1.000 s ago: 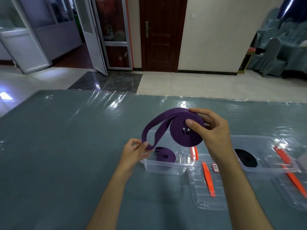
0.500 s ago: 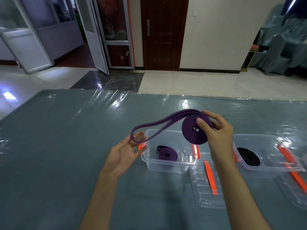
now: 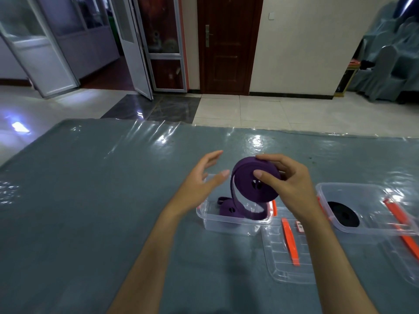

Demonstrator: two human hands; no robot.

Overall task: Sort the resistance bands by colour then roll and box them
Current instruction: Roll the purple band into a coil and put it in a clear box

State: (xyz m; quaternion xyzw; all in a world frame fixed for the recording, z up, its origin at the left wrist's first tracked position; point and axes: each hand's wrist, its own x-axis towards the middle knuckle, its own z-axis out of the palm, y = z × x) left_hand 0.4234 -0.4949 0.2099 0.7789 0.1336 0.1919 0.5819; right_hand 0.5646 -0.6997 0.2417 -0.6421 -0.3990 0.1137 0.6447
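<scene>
While right hand grips it, purple roll stands on edge.

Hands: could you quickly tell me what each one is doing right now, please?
Left hand: open, fingers spread, holding nothing.
Right hand: gripping the purple band roll.

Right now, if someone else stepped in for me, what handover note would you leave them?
Right hand grips the nearly rolled purple band; its loose tail hangs into the left box.
Left hand is open beside the roll, holding nothing.
Done: one small purple roll in the left box, one black roll in the right box.
Left: wind in the tail, put the roll in the left box, fit the lid lying in front.
</scene>
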